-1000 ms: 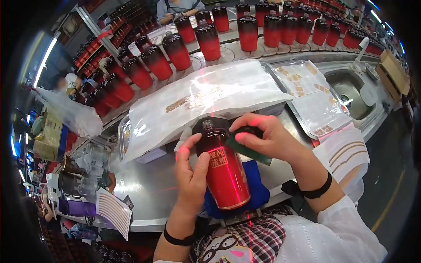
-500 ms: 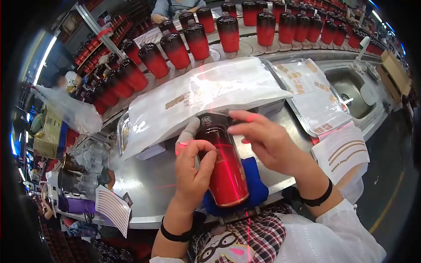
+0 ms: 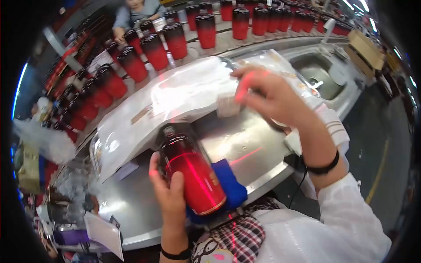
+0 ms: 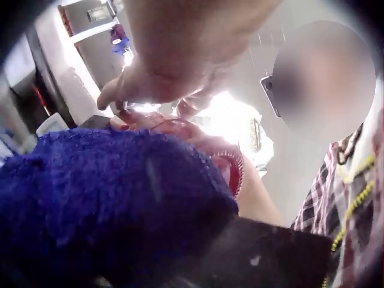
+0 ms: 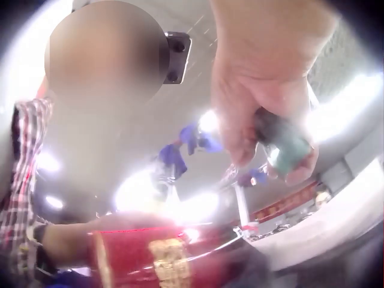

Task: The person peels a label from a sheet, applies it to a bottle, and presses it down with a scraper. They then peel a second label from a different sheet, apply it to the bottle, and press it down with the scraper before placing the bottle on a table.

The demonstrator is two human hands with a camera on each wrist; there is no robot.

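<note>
A bottle point(image 3: 193, 175), black at the neck and fading to red below, leans back on a blue cloth point(image 3: 232, 182) at the near edge of the steel table. My left hand point(image 3: 169, 195) grips its left side, thumb across the front, the other fingers partly hidden behind the glass. Raised and blurred, my right hand point(image 3: 276, 98) is apart from the bottle, over the sheet's right end. In the right wrist view its fingers hold a small black-and-green scraper point(image 5: 288, 147). Gold lettering point(image 5: 171, 261) shows on the bottle there. The blue cloth fills much of the left wrist view.
A large glossy white sheet point(image 3: 136, 107) lies just beyond the bottle. Behind it, several similar bottles point(image 3: 206, 30) stand along a curved line, with another person point(image 3: 136, 15) at the far side. A steel sink point(image 3: 313, 74) and a cardboard box point(image 3: 364, 50) are at the right.
My right hand has moved up and away from the bottle's neck. My left hand has shifted from its front to its left side. The head view has turned, so everything slides left.
</note>
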